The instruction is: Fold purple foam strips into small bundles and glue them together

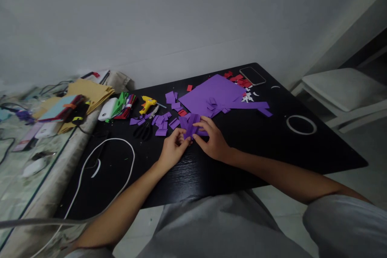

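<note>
Near the front middle of the black table, a folded piece of purple paper [190,125] is held between both hands. My left hand [174,145] pinches its lower left edge between thumb and fingers. On the other side my right hand [212,139] grips it, thumb low and fingers bent over the top. The fingers cover part of the fold. Just behind lies a large purple sheet [211,88] with small purple pieces on it. Cut purple rectangles [161,123] are scattered to the left, beside black-handled scissors [144,127] and a yellow glue gun [148,104].
A phone [252,75] and red scraps [238,80] lie at the back right. A white ring [301,124] rests on the right side. At left are a looping white cable [133,157] and bundled coloured paper [122,105]. A stool [341,86] stands beyond.
</note>
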{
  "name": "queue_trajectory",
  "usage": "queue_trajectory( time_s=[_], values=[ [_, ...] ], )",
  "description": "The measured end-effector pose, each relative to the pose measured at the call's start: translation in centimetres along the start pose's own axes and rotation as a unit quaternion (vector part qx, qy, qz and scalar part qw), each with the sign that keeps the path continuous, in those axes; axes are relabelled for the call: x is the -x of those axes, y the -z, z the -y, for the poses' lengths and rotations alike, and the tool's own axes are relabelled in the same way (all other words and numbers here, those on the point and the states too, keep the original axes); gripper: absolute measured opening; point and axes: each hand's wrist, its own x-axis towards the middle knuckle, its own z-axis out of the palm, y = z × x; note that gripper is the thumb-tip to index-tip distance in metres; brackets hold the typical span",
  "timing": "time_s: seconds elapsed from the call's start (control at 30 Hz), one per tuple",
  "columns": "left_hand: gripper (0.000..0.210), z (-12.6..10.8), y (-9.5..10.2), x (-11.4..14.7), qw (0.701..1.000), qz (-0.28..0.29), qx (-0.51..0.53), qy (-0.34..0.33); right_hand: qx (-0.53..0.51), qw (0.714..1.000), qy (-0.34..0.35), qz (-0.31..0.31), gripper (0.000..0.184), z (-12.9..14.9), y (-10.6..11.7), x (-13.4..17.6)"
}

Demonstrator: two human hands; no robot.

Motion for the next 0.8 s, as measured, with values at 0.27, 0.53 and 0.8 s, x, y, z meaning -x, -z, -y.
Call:
queue_trajectory(
  time_s=[0.27,0.53,0.8],
  values=[
    [0.023,-0.50,0.36,0.04,0.994,-0.010,-0.101,-0.036,-0.121,0.989,-0.085,0.022,0.037,-0.13,-0.32,0.04],
    [0.021,-0.38,0.44,-0.02,0.989,-0.012,-0.134,-0.057,-0.171,0.977,-0.118,0.048,0.032,-0.52,-0.45,-0.07],
    [0.021,-0.44,0.59,0.07,0.991,0.007,-0.119,-0.058,-0.083,0.994,-0.028,0.065,0.020,-0.19,0.05,-0.12]
  ],
)
